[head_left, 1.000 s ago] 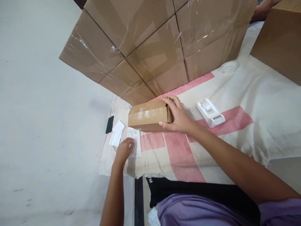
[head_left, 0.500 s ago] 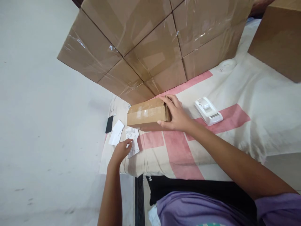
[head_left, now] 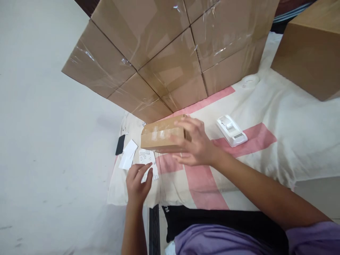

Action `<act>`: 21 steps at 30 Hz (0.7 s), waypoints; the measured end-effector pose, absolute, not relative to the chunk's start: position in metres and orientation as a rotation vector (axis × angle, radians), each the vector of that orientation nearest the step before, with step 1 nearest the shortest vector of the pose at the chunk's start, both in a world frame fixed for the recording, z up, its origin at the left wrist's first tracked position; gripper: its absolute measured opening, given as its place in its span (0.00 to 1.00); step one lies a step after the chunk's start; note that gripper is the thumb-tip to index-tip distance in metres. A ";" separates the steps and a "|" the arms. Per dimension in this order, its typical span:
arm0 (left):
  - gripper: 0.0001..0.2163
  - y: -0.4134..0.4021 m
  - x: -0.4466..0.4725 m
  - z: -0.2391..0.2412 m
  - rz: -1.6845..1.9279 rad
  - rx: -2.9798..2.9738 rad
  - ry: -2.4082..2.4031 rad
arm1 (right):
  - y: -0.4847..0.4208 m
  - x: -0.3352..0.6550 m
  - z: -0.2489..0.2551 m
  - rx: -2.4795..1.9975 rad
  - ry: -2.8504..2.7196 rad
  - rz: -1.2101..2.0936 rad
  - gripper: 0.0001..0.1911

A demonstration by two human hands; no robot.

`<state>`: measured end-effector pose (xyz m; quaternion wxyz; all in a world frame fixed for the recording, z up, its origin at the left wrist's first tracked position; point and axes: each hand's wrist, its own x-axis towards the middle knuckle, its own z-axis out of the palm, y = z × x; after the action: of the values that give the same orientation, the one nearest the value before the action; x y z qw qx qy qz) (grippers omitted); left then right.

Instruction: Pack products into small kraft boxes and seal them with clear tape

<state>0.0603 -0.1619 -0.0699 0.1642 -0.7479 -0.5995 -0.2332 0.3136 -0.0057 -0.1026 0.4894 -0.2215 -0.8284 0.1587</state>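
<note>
My left hand is over a small white sheet of paper with printed marks. Its thumb and forefinger come nearly together in a pinch; a tiny pale bit shows at the fingertips, too small to name. A long brown cardboard box, taped along its top, lies just beyond the sheet. Beside the box's right end, my right hand has its fingers spread, slightly blurred, and holds nothing. Folded white paper lies left of the printed sheet.
A wall of taped cardboard boxes stands behind. To the right on the cloth is a white tape dispenser, with a roll of clear tape farther back. A black phone-like object lies at left; another large box sits at far right.
My right hand has let go of the box's end and drawn toward me, its fingers spreading. My left hand has lifted a little off the printed sheet. The whole view has shifted slightly.
</note>
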 end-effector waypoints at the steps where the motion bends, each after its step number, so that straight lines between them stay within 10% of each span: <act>1: 0.13 -0.162 0.074 -0.066 -0.678 -2.120 -1.617 | -0.013 0.312 -0.102 -0.475 -2.060 0.356 0.27; 8: 0.18 -0.148 0.124 -0.058 -0.709 -2.155 -1.450 | -0.037 0.297 -0.112 -0.367 -1.934 0.070 0.03; 21: 0.18 -0.027 0.082 -0.074 -1.020 -1.880 -1.993 | 0.013 0.364 -0.101 -0.701 -1.728 0.760 0.08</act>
<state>0.0817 -0.0273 -0.0738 0.1088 -0.6393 -0.6776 -0.3468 0.3639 0.0131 -0.1006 0.5347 -0.2944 -0.7251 0.3189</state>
